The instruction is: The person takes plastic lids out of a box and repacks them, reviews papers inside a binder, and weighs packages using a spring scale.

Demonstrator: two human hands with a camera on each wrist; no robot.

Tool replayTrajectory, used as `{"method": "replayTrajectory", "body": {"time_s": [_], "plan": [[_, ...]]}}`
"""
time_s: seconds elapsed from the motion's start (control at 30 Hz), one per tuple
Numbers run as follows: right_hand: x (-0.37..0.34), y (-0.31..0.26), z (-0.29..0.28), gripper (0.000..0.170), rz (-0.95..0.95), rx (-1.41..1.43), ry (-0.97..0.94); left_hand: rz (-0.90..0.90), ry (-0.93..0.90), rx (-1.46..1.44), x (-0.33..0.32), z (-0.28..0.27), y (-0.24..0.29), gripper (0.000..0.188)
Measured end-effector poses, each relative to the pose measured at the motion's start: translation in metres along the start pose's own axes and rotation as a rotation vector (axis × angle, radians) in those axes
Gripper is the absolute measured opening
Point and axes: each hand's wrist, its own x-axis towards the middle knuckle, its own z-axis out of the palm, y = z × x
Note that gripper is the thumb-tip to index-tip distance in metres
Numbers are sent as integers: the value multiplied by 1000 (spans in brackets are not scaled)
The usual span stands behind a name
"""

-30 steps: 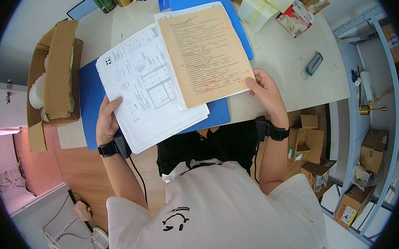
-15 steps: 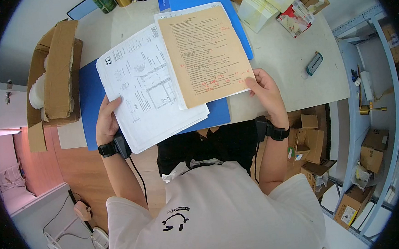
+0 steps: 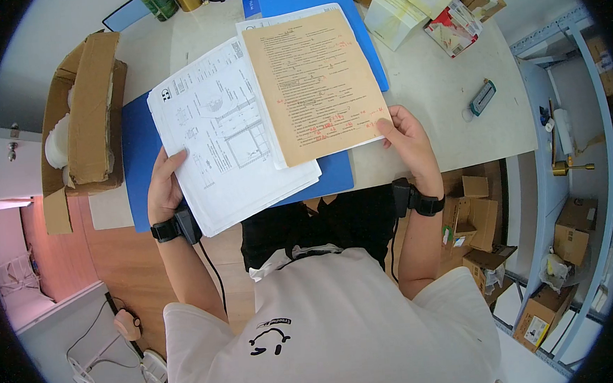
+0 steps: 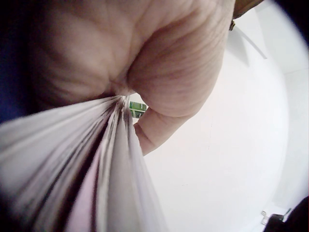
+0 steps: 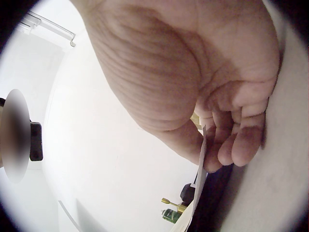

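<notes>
While hands (image 3: 166, 186) (image 3: 414, 143) hold papers (image 3: 321, 85), long axes forward, far ends leftward.

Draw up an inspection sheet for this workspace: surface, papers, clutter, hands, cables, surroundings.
Surface: pale table; a blue folder partly covered by papers.
Job's things: tan sheet with red marks, overlapping white sheets with printed drawings.
Clutter: open carton with white items at the left; small boxes at the far right; a small dark object near the right edge, identity unclear.
Grippers: left hand grips the white sheets' left edge; right hand pinches the tan sheet's lower right corner.
Cables: one black cable at each wrist; neither crosses the papers.
Surroundings: metal shelving at the right; cardboard boxes below the table.
</notes>
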Motion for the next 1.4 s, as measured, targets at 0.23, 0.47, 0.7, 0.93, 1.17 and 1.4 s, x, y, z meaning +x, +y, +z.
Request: {"method": "replayTrajectory", "body": {"time_s": [0.23, 0.47, 0.7, 0.93, 1.17, 1.4], "plan": [[0, -1, 0, 24, -7, 2, -3, 6, -1, -52, 1, 0, 0, 61], [0, -2, 1, 24, 2, 2, 5, 9, 13, -40, 0, 2, 1, 61], [1, 0, 1, 24, 5, 10, 25, 6, 0, -43, 0, 1, 1, 61], [2, 2, 2, 25, -7, 39, 45, 10, -3, -42, 1, 0, 0, 61], [2, 2, 2, 27, -12, 43, 65, -10, 1, -15, 1, -1, 0, 63], [3, 5, 1, 26, -7, 54, 69, -5, 8, -2, 1, -1, 0, 62]]}}
